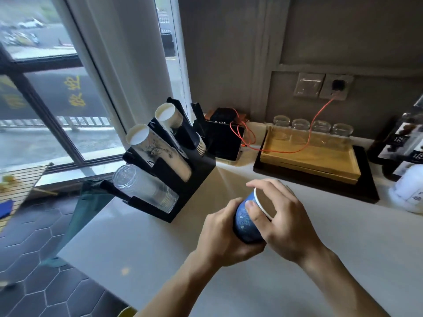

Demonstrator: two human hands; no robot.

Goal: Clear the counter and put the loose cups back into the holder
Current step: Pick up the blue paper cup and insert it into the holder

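You hold a blue cup [246, 221] up over the white counter [137, 243]. Your left hand [223, 234] wraps around its bottom. Your right hand [280, 219] curls over its white rim, thumb on its side. The black holder [183, 181] stands near, to the left.

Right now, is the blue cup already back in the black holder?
No, both hands, left and right, grip the blue cup above the counter, apart from the black holder.
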